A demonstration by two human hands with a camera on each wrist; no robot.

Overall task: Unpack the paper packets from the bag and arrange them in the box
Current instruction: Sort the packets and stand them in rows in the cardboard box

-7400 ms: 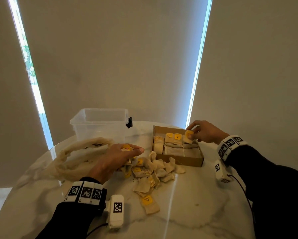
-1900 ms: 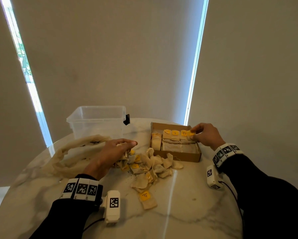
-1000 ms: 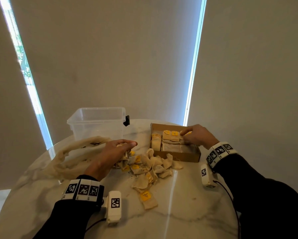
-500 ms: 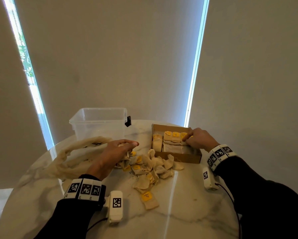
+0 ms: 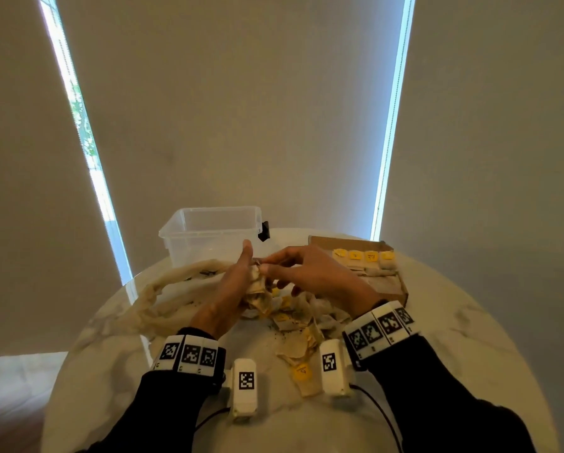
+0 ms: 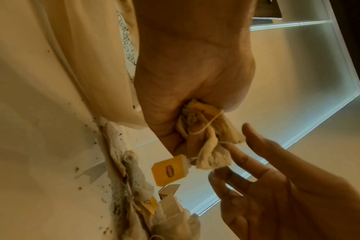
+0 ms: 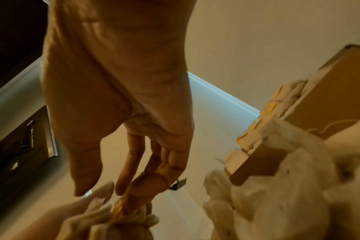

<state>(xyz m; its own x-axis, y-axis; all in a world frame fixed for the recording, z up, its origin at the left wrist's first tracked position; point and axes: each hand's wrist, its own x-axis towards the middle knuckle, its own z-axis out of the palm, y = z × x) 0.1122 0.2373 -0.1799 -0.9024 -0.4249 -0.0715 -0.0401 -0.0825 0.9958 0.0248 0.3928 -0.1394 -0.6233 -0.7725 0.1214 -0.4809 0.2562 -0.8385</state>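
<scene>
Our left hand [image 6: 187, 78] grips a bunch of paper packets [image 6: 206, 138] above the tabletop [image 5: 437, 322]; our right hand [image 5: 310, 273], fingers loosely spread, touches them beside the box [image 5: 401, 289].

A room in a home or a plain office, as far as can be told. A round bench [image 5: 453, 338] with a pale marble-patterned top fills the lower half of the head view. Behind it, across the upper frame, hang drawn roller blinds [image 5: 234, 109] in beige, with narrow strips of daylight at left and right of centre; greenery shows through the left strip [image 5: 81, 125]. On the bench stand everyday household things: a clear plastic tub [image 5: 208, 237] at centre, a cloth bag [image 5: 176, 289] to its lower left, a small cardboard box [image 5: 401, 289] at right and loose tea-bag packets [image 5: 293, 322] with yellow tags. In the right wrist view a dark flat screen [image 7: 21, 138] sits at left
</scene>
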